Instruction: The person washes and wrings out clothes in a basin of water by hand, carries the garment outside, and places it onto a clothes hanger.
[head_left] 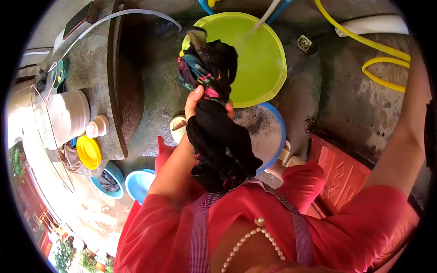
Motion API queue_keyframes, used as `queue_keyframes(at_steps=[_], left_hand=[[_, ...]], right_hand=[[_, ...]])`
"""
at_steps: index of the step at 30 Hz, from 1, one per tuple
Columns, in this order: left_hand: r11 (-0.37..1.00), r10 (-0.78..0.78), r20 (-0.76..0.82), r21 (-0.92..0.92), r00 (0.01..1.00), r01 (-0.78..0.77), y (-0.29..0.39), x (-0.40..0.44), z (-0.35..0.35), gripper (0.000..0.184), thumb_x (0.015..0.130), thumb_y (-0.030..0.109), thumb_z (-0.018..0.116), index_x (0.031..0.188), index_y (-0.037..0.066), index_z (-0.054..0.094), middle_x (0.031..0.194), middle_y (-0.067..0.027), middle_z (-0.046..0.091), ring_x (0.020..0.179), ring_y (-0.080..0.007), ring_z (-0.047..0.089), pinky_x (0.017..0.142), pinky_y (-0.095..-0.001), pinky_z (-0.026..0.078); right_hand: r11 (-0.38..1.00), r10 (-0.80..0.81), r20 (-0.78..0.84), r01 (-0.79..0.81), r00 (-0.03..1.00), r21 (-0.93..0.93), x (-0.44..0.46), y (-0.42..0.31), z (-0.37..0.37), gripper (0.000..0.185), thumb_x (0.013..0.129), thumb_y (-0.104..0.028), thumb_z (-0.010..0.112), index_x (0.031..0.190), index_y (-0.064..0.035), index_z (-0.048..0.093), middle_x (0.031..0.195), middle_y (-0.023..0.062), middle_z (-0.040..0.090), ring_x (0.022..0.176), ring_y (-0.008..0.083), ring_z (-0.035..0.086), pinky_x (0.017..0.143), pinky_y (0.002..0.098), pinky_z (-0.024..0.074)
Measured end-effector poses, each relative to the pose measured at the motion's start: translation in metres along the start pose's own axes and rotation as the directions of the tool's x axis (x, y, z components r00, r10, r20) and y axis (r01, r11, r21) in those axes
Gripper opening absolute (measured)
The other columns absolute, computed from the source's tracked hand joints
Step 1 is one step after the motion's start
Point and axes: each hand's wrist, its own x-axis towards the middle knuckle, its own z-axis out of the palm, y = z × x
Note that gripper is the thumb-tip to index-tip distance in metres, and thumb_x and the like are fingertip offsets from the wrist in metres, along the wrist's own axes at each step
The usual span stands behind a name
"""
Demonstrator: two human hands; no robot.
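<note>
My left hand (196, 103) is closed around the middle of a bunched dark cloth (221, 132) with pink, blue and yellow patches near its upper end. The cloth's upper part overlaps the left edge of a lime-green basin (259, 59) holding water, and its lower part hangs down in front of my chest. Just below the green basin stands a blue-rimmed basin (266, 127) with foamy water, partly hidden by the cloth. My right arm reaches up along the right edge of the view, and the right hand is out of sight.
Yellow hose (359, 42) and a white pipe (375, 25) lie at upper right. A red panel (339, 175) stands at lower right. On the left ledge are a white bucket (68, 119) and yellow lid (88, 152). Two blue basins (139, 185) (117, 175) sit below.
</note>
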Motion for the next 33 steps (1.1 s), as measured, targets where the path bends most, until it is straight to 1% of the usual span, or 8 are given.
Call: queue_keyframes(at_steps=[4, 9, 13, 21, 26, 27, 29, 33], left_hand=[[0.998, -0.036, 0.123, -0.054, 0.992, 0.043, 0.009, -0.003, -0.002, 0.061, 0.077, 0.056, 0.052, 0.110, 0.005, 0.053, 0.074, -0.0123, 0.060, 0.060, -0.0232, 0.053, 0.049, -0.0299, 0.041], [0.995, -0.068, 0.114, 0.080, 0.991, 0.059, 0.015, -0.019, -0.040, 0.059, 0.075, 0.051, 0.056, 0.107, 0.002, 0.054, 0.073, -0.0181, 0.061, 0.060, -0.0268, 0.059, 0.051, -0.0318, 0.047], [0.991, -0.096, -0.174, -0.108, 0.980, 0.078, 0.015, -0.049, -0.025, 0.045, 0.077, 0.037, 0.060, 0.104, 0.001, 0.055, 0.078, -0.0220, 0.063, 0.068, -0.0317, 0.064, 0.062, -0.0406, 0.055], [0.953, 0.276, -0.249, -0.059, 0.928, -0.299, 0.029, -0.194, 0.089, 0.054, 0.073, 0.042, 0.061, 0.107, 0.001, 0.054, 0.076, -0.0190, 0.063, 0.066, -0.0295, 0.063, 0.062, -0.0384, 0.053], [0.876, 0.481, -0.542, 0.260, 0.689, -0.408, 0.037, -0.324, 0.174, 0.059, 0.077, 0.056, 0.052, 0.093, 0.000, 0.057, 0.075, -0.0137, 0.063, 0.066, -0.0252, 0.060, 0.060, -0.0349, 0.049], [0.838, 0.545, -0.385, 0.268, 0.745, -0.475, 0.030, -0.349, 0.177, 0.059, 0.078, 0.056, 0.052, 0.094, -0.001, 0.057, 0.076, -0.0133, 0.062, 0.068, -0.0252, 0.060, 0.063, -0.0346, 0.050], [0.733, 0.658, -0.497, 0.249, 0.566, -0.633, 0.003, -0.397, 0.190, 0.055, 0.079, 0.052, 0.053, 0.098, 0.000, 0.058, 0.078, -0.0143, 0.064, 0.071, -0.0261, 0.063, 0.063, -0.0351, 0.052], [0.558, 0.787, -0.488, 0.301, 0.378, -0.773, -0.061, -0.492, 0.213, 0.054, 0.081, 0.050, 0.053, 0.098, 0.000, 0.060, 0.080, -0.0152, 0.065, 0.072, -0.0273, 0.063, 0.067, -0.0376, 0.054]], right_hand=[[0.968, -0.207, 0.225, 0.233, 0.952, -0.096, 0.008, 0.018, -0.026, 0.041, 0.091, -0.020, 0.051, 0.129, -0.0050, 0.045, 0.125, 0.0170, 0.051, 0.114, 0.0265, 0.051, 0.090, 0.0355, 0.0439], [0.901, -0.372, 0.356, 0.426, 0.857, -0.084, 0.036, 0.034, -0.044, 0.042, 0.092, -0.021, 0.050, 0.131, -0.0074, 0.043, 0.128, 0.0156, 0.050, 0.116, 0.0248, 0.050, 0.093, 0.0337, 0.0425], [0.863, -0.442, 0.380, 0.500, 0.813, -0.065, 0.066, 0.025, -0.048, 0.043, 0.093, -0.022, 0.049, 0.133, -0.0093, 0.042, 0.130, 0.0145, 0.049, 0.118, 0.0235, 0.049, 0.095, 0.0323, 0.0414], [0.945, -0.320, 0.354, 0.270, 0.879, 0.183, 0.068, -0.012, -0.048, 0.038, 0.094, -0.011, 0.044, 0.132, -0.0117, 0.045, 0.131, 0.0118, 0.049, 0.121, 0.0262, 0.048, 0.096, 0.0343, 0.0411], [0.970, -0.243, 0.446, 0.212, 0.862, 0.119, 0.079, -0.012, -0.029, 0.035, 0.095, -0.014, 0.040, 0.129, -0.0087, 0.047, 0.127, 0.0140, 0.051, 0.114, 0.0313, 0.051, 0.091, 0.0394, 0.0426], [0.971, -0.238, 0.456, 0.223, 0.858, 0.087, 0.083, -0.024, -0.039, 0.033, 0.095, -0.017, 0.039, 0.125, -0.0060, 0.049, 0.121, 0.0160, 0.055, 0.109, 0.0332, 0.054, 0.088, 0.0420, 0.0433], [0.979, -0.197, 0.527, 0.141, 0.827, 0.144, 0.095, -0.030, -0.040, 0.049, 0.068, -0.022, 0.071, 0.110, -0.0034, 0.057, 0.103, 0.0255, 0.060, 0.084, 0.0388, 0.062, 0.082, 0.0504, 0.0497], [0.993, -0.113, 0.610, 0.103, 0.784, 0.051, 0.101, -0.012, -0.025, 0.036, 0.094, -0.031, 0.039, 0.112, -0.0069, 0.058, 0.104, 0.0193, 0.061, 0.096, 0.0385, 0.057, 0.083, 0.0469, 0.0442]])
